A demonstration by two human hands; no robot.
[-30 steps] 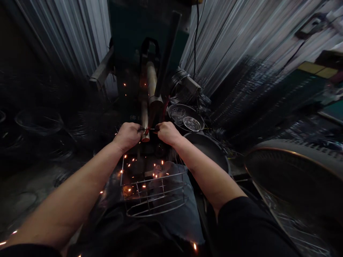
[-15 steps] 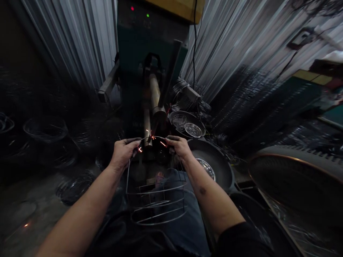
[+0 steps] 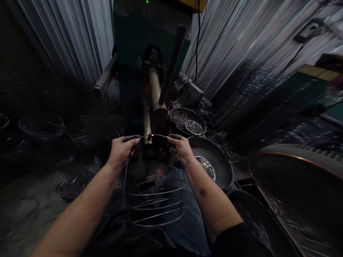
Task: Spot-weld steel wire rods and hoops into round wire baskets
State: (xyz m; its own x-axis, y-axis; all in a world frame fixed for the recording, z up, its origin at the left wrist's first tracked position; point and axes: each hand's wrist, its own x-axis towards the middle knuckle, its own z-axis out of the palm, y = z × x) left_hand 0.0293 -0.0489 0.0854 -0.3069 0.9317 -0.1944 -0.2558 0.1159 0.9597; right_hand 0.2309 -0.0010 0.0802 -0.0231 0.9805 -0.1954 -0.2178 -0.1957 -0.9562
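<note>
Pinching a wire basket (image 3: pixel 155 194) by its rim — left hand (image 3: pixel 121 150) and right hand (image 3: pixel 181 147), thumbs against fingers — we hold its glowing spot (image 3: pixel 152 135) near the lower rod (image 3: pixel 147 123).

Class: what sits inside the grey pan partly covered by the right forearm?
A shiny round metal piece lies inside the grey pan. The right forearm covers part of both; anything behind the forearm cannot be seen.
</note>
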